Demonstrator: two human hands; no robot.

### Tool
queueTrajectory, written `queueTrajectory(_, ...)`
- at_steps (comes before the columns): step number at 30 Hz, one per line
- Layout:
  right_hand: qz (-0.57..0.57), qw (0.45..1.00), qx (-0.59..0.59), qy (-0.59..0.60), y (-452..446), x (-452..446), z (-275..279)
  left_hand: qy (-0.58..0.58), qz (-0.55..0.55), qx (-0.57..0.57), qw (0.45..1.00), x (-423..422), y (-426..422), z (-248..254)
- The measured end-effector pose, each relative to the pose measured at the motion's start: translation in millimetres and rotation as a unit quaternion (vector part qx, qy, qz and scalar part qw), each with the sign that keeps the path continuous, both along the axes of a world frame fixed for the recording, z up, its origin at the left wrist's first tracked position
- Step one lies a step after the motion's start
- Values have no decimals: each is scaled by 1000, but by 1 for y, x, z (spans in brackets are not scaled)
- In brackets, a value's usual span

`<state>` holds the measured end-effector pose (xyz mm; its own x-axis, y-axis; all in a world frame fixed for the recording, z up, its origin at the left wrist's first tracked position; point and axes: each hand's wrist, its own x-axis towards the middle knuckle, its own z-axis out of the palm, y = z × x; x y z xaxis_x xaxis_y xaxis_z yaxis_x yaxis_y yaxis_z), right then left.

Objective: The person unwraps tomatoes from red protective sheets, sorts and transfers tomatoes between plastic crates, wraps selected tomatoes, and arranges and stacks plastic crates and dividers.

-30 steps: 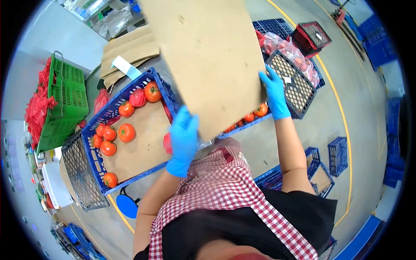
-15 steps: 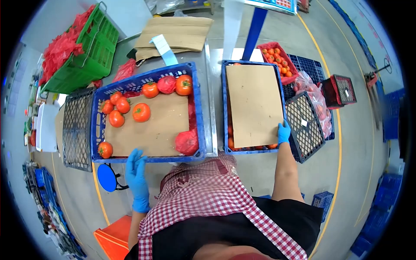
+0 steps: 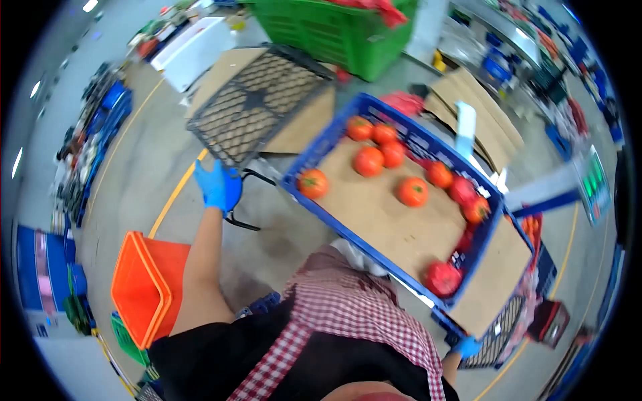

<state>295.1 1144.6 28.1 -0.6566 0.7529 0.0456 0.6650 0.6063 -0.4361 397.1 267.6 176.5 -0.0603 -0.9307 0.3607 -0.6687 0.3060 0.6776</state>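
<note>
My left hand [image 3: 212,187], in a blue glove, is out at the left with its fingers apart and nothing held. It is beside a blue round stool [image 3: 232,190], just below the corner of a black mesh crate [image 3: 251,100]. My right hand [image 3: 466,346], also gloved, is at the near corner of a cardboard-covered blue crate; its fingers are blurred and partly hidden. The cardboard sheet [image 3: 491,281] lies over that crate. Between my hands, an open blue crate [image 3: 364,250] holds several tomatoes [image 3: 412,192] on cardboard, plus red-wrapped ones [image 3: 443,278].
An orange bin [image 3: 144,287] stands on the floor at the lower left. Behind the open crate are a green crate [image 3: 328,33] with red wrapping and flattened cardboard [image 3: 475,113]. A scale display [image 3: 594,184] rises on a post at the right.
The view has turned left. My left hand has moved from the open crate's front edge out toward the stool and black crate. My right hand remains by the covered crate.
</note>
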Motion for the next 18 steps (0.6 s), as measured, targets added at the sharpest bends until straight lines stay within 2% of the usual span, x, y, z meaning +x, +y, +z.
queueTrajectory(1,-29,997,16,-66,-17,12,7,-44,44,66,996,1,-36,-18)
queueTrajectory(2,61,996,32,65,-14,36,-19,84,56,156,983,8,-70,-47)
queueTrajectory(3,23,999,38,-19,-5,59,-36,210,59,245,945,9,-100,-75)
queueTrajectory(4,-18,993,46,-103,-18,77,-36,291,27,331,897,7,-117,-87)
queueTrajectory(5,-42,994,-14,-100,-33,95,-32,358,11,415,837,3,-130,-94)
queueTrajectory(7,-70,991,-58,-98,-53,119,-26,397,-88,571,713,6,-136,-105)
queueTrajectory(9,-79,991,-23,-108,-19,161,-60,373,-76,570,728,-6,-125,-88)
queueTrajectory(11,-59,997,-21,-36,-40,178,-44,361,-69,544,754,-13,-119,-70)
queueTrajectory(12,-46,999,-20,0,-54,176,-26,334,-84,547,763,-18,-102,-30)
queueTrajectory(13,-48,986,-99,-127,-63,167,2,339,-109,534,767,-15,-113,-31)
queueTrajectory(14,-45,982,-120,-141,-69,162,10,346,-135,518,771,-14,-125,-31)
queueTrajectory(17,-16,968,-187,-169,-66,168,5,392,-248,452,762,-25,-116,40)
queueTrajectory(18,8,963,-208,-171,-54,164,-9,399,-254,414,778,-27,-110,58)
